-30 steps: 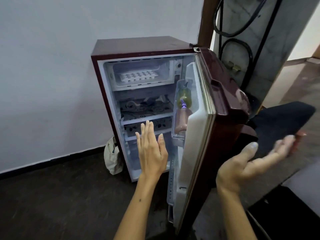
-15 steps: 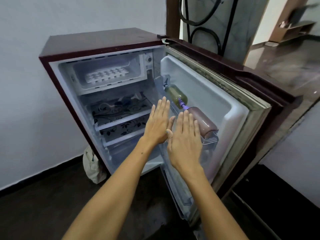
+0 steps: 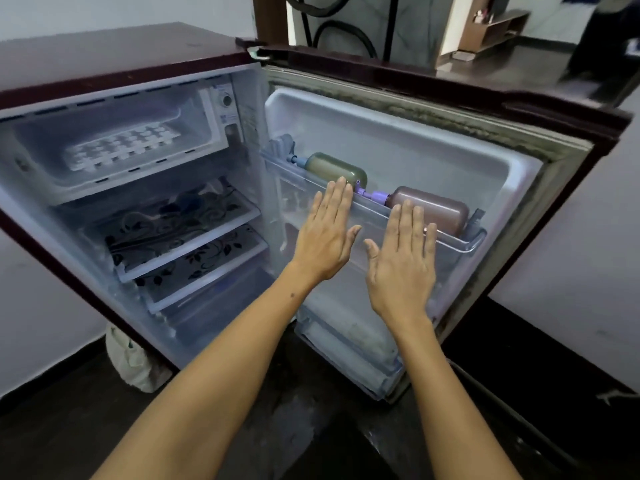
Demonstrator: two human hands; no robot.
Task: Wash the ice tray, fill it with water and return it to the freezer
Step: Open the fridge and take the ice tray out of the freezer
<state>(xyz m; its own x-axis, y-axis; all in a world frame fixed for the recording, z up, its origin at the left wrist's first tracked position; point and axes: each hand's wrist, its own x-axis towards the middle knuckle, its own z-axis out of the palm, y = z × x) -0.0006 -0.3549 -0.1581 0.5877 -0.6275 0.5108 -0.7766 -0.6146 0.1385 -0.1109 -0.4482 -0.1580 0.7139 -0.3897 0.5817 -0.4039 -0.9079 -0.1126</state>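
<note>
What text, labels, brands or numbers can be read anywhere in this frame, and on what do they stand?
None can be read.
Sticker beside the freezer compartment, under the thermostat dial: print is there, too blurred to read.
Thermostat dial: any markings too small to tell.
Green bottle and brown bottle in the door rack: no label visible.

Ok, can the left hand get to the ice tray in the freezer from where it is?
Probably yes. The fridge door stands wide open, the ice tray lies uncovered in the freezer compartment, and the left hand is flat, empty, with nothing between them.
</note>
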